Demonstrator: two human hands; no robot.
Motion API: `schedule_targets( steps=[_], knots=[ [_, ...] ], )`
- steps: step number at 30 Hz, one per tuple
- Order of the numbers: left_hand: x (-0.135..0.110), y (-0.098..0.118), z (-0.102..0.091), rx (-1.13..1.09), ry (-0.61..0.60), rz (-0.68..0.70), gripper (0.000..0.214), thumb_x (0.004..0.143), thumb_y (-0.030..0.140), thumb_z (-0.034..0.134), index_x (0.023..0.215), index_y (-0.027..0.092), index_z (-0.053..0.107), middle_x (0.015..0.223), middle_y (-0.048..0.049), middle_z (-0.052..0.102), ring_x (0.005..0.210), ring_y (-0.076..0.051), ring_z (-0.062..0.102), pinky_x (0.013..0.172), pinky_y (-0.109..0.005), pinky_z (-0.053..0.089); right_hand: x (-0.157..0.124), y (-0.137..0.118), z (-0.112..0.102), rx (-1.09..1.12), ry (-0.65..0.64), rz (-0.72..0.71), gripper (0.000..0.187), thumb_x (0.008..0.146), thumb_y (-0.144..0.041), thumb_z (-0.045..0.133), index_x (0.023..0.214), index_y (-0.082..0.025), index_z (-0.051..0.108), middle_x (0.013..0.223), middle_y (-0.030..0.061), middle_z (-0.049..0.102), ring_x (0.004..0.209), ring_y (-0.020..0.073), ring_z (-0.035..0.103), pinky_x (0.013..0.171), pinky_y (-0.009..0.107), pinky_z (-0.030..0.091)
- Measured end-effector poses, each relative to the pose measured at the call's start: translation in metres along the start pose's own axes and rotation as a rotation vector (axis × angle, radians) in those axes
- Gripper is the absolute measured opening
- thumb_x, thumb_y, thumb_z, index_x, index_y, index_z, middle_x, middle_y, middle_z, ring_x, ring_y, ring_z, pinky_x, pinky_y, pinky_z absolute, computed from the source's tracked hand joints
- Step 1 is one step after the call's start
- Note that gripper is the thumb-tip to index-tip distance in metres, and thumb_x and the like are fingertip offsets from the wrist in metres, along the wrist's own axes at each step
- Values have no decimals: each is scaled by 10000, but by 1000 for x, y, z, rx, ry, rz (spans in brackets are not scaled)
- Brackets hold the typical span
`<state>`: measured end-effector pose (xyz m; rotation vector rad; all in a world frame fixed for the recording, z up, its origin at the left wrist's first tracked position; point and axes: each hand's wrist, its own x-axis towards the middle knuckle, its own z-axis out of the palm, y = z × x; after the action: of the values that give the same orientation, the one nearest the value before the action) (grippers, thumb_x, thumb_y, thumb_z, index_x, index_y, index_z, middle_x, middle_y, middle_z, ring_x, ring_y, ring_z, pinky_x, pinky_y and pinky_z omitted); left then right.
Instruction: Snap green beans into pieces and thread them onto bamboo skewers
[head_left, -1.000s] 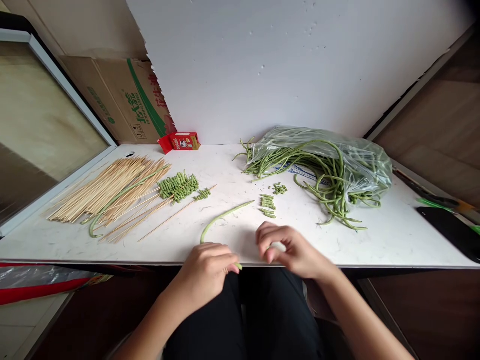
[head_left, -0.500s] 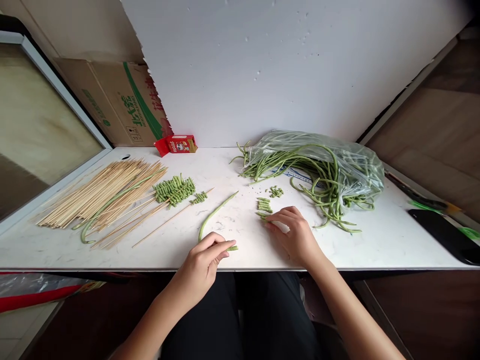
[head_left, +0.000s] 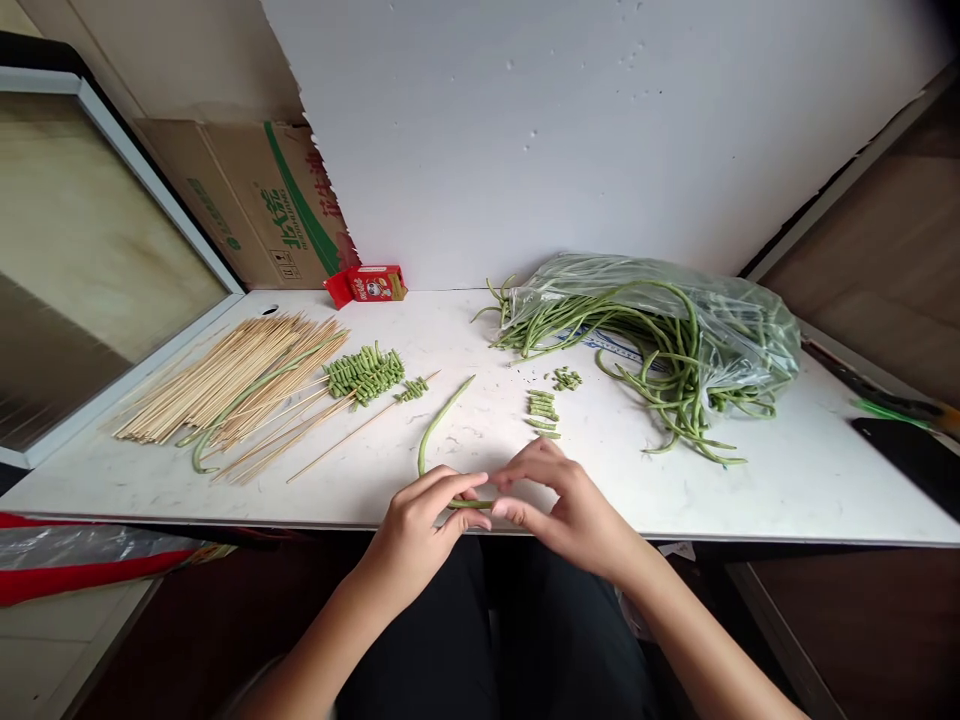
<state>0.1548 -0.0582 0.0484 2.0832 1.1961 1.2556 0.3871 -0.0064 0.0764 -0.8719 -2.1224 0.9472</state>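
Observation:
A long green bean (head_left: 442, 415) curves over the white table, its near part running through my left hand (head_left: 431, 515). The fingers of that hand are closed around it, and a short end sticks out toward the right. My right hand (head_left: 562, 500) is at this end, thumb and fingers apart on either side; whether the thumb touches the bean I cannot tell. Just beyond my right hand lies a short row of cut bean pieces (head_left: 542, 405). A small heap of bean bits (head_left: 566, 379) lies farther back.
Bamboo skewers (head_left: 217, 385) are piled at left, with a bean across them. Skewers threaded with bean pieces (head_left: 365, 373) lie beside it. A plastic bag of long beans (head_left: 720, 320) sits at right. Behind stand a red box (head_left: 379, 284) and a cardboard carton (head_left: 247, 205); a black phone (head_left: 904, 460) lies far right.
My right hand has left the row of bean pieces and come back to the bean end at my left hand. One more piece lies visible below the row. The view has shifted slightly.

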Motion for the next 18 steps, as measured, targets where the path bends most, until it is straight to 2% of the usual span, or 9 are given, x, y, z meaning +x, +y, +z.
schedule_targets(
  steps=[2, 4, 10, 14, 18],
  knots=[
    [-1, 0, 0, -8, -13, -4, 337, 991, 159, 709, 1321, 227, 691, 992, -57, 729, 907, -174, 730, 825, -296, 623, -1, -4, 6, 49, -54, -14, 202, 943, -391, 796, 1107, -272, 802, 1008, 66, 779, 1019, 254, 632, 904, 401, 542],
    [-1, 0, -1, 17, -15, 6, 343, 974, 186, 743, 1311, 224, 694, 987, -54, 735, 910, -180, 721, 835, -309, 611, -2, -1, 8, 55, -46, -10, 157, 972, -372, 762, 1081, -269, 809, 978, 68, 774, 993, 248, 627, 881, 396, 540],
    [5, 3, -9, 244, 8, 72, 110, 960, 241, 768, 1067, 215, 772, 967, -55, 776, 921, -213, 669, 867, -370, 541, -1, 7, -3, 29, 3, -33, 152, 978, -381, 750, 1049, -264, 817, 956, 83, 774, 982, 264, 636, 876, 422, 544],
    [6, 5, -7, 272, -10, 78, 94, 998, 246, 721, 1067, 215, 778, 958, -51, 764, 906, -203, 655, 874, -367, 519, 0, 1, -2, -24, -1, -69, 176, 971, -401, 755, 1048, -253, 812, 947, 94, 772, 975, 274, 638, 866, 435, 550],
    [4, 5, -3, 237, -13, 80, 103, 1009, 244, 702, 1070, 209, 777, 977, -58, 757, 945, -205, 642, 871, -345, 524, -1, -3, 1, -53, -11, -89, 135, 998, -342, 726, 1072, -255, 797, 963, 98, 758, 980, 275, 626, 851, 431, 548]
  ],
)
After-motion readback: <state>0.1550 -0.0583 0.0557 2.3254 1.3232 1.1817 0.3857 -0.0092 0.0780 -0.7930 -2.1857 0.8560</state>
